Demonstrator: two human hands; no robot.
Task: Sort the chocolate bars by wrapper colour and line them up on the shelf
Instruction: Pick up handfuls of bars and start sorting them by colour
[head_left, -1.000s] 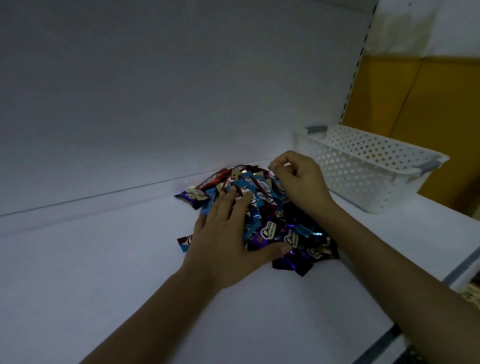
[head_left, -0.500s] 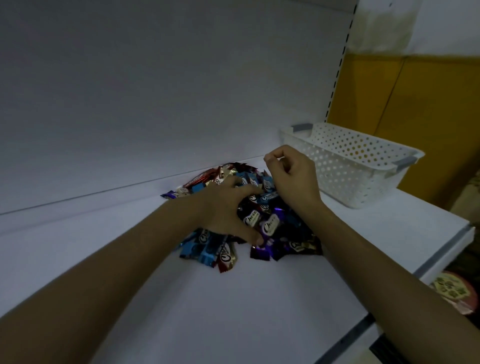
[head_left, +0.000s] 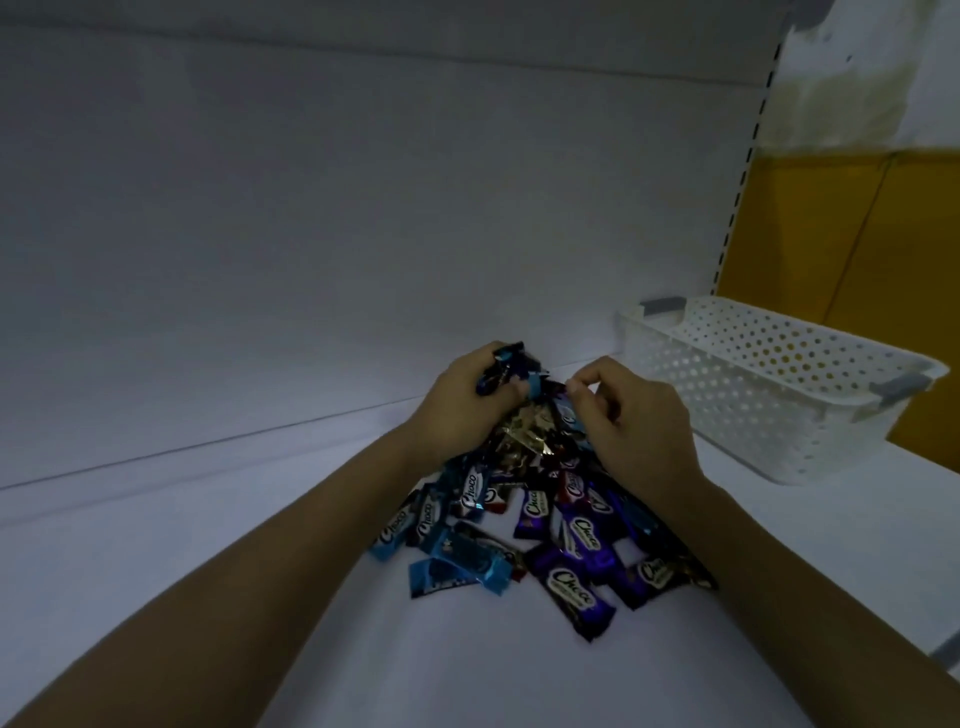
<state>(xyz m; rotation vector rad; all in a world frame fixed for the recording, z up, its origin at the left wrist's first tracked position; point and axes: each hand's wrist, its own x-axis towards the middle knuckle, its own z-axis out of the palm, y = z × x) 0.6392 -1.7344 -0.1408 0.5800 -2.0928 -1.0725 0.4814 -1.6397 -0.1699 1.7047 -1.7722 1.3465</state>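
- Change from 0.5 s ago: the left hand then lay palm-down on the pile. It is now lifted at the pile's far end, fist closed round a bunch of dark and blue bars.
- The right hand remains at the far right of the pile, fingers curled, thumb and forefinger tips together. The light is too dim to tell whether they pinch a wrapper.
- The pile lies on the shelf, between the 2 forearms and close to the back panel. It is more spread toward the viewer than before.
- 3 blue bars lie side by side on the pile's left. Their long axes run from near-left to far-right.
- 1 blue bar at the front lies almost crosswise, left to right.
- 1 purple bar at the front runs from far-left to near-right, its near end clear of the pile.
- Gold and dark wrappers are jumbled directly below the hands.
- Open shelf surface extends left of the pile and in front of it.
- On the right, a white basket stands near the right hand, apart from the pile.
- The shelf's front edge shows at lower right.
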